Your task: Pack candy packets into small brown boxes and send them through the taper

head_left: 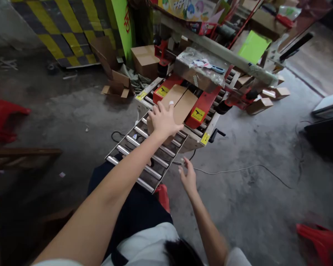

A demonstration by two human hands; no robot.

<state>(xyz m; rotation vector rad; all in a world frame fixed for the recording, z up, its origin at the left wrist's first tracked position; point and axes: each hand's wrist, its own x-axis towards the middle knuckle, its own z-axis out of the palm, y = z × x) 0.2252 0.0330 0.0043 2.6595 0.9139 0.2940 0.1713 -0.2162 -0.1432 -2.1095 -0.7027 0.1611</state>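
Observation:
A brown cardboard box lies on the rollers at the mouth of a carton-sealing machine, between its two red side guides. A dark seam runs along the box's top. My left hand rests with fingers spread on the near end of the box. Below it, the metal roller conveyor reaches back toward my lap. My right hand hangs in the air just right of the conveyor, fingers apart and slightly curled, holding nothing.
On top of the machine sits a plastic-wrapped block with a blue-handled cutter on it. A black crank handle sticks out at the right. Open cardboard boxes lie at the left. A thin cable crosses the floor; a red stool stands lower right.

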